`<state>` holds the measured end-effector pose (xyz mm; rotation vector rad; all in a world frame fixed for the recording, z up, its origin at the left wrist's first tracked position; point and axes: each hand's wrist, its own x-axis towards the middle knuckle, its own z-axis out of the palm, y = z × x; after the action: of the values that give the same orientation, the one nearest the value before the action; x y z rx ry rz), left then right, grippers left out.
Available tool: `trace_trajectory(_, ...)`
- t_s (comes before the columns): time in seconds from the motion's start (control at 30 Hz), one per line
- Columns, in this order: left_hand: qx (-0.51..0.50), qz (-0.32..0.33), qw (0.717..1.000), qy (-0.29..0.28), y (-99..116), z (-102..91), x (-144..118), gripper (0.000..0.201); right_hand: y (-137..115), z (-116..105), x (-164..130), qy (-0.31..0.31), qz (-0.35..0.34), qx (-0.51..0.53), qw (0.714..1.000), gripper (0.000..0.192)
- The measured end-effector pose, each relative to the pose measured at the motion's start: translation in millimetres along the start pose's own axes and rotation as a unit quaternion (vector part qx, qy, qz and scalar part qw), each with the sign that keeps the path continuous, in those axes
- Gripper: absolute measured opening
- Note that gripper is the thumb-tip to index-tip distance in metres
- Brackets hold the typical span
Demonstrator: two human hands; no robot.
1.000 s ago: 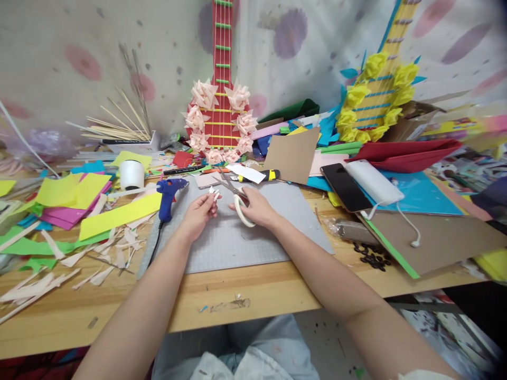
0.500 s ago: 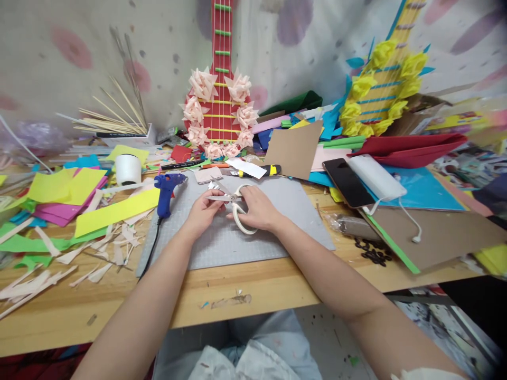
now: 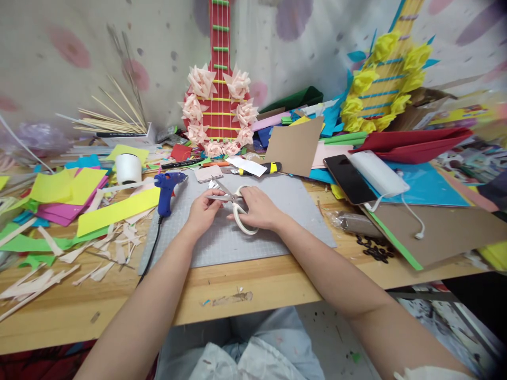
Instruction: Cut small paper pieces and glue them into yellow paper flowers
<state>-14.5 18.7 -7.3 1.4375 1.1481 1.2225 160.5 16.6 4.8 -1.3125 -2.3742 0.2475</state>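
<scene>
My right hand (image 3: 259,207) is closed round the white handles of a pair of scissors (image 3: 239,214), whose blades are spread and point left. Pinched in the fingers of my left hand (image 3: 203,211) is a small white fringed piece (image 3: 214,184) that looks like paper; its lower part is hidden by the fingers. One blade lies right by my left fingertips, the other reaches up beside the fringed piece. Both hands are just above a grey cutting mat (image 3: 225,245). Left of my left hand stands a blue glue gun (image 3: 166,192), its black cord trailing to the table edge.
Behind the mat lie a yellow-black utility knife (image 3: 271,168) and a white paper strip (image 3: 247,165). A red guitar model with pink paper flowers (image 3: 219,113) stands at the back. Paper scraps (image 3: 111,245) cover the left; a phone (image 3: 348,179) and white power bank (image 3: 379,174) lie right.
Hands, scissors and the fringed piece hold almost the same pose. The whole view has shifted slightly.
</scene>
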Motion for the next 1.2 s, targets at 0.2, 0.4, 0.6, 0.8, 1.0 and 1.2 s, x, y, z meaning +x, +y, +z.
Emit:
trace_trajectory(0.2, 0.049, 0.023, 0.999, 0.003, -4, -1.6, 0, 0.012, 1, 3, 0, 0.001, -0.005, -0.009, 1.000, 0.043)
trace_trajectory(0.4, 0.073, 0.058, 0.995, 0.019, -6, -1.5, -1, 0.012, -2, 5, 1, -0.009, 0.022, -0.022, 0.999, 0.023)
trace_trajectory(0.6, 0.078, 0.055, 0.995, 0.031, -4, -1.9, -1, 0.011, -5, 0, 3, -0.046, 0.051, -0.047, 0.997, 0.024)
trace_trajectory(0.8, 0.037, 0.020, 0.999, 0.020, 1, 0.1, 0, 0.015, 0, 0, 4, -0.066, 0.100, -0.053, 0.991, 0.024)
trace_trajectory(1.0, -0.097, -0.089, 0.991, -0.001, 0, 1.9, 0, 0.030, 14, -4, 5, -0.027, 0.154, -0.005, 0.988, 0.020)
trace_trajectory(1.2, -0.199, -0.172, 0.965, -0.024, 4, 0.3, 0, 0.020, 21, -6, 1, -0.018, 0.041, 0.055, 0.997, 0.016)
